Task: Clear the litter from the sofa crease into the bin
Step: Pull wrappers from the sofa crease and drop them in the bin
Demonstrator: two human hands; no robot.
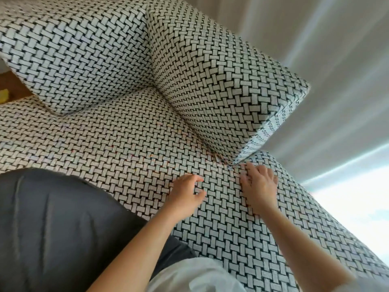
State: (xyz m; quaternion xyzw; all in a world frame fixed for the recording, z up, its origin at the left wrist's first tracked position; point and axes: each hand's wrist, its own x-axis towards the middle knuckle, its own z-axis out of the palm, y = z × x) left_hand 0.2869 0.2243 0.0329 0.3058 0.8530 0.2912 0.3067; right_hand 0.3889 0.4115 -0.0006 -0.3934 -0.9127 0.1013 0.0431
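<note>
no legible text or labels, sofa fabric (126, 133) shows only a basket-weave print

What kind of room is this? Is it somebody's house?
Probably a living room in a home. There is a sofa with a woven-pattern cover, a big matching cushion against its back, and what look like pale curtains beside it.

Room, my feed.
I see streaked grey backdrop (315, 51) upper right, daylight glare (357, 205) at right edge, brown floor (11, 83) far left.
</note>
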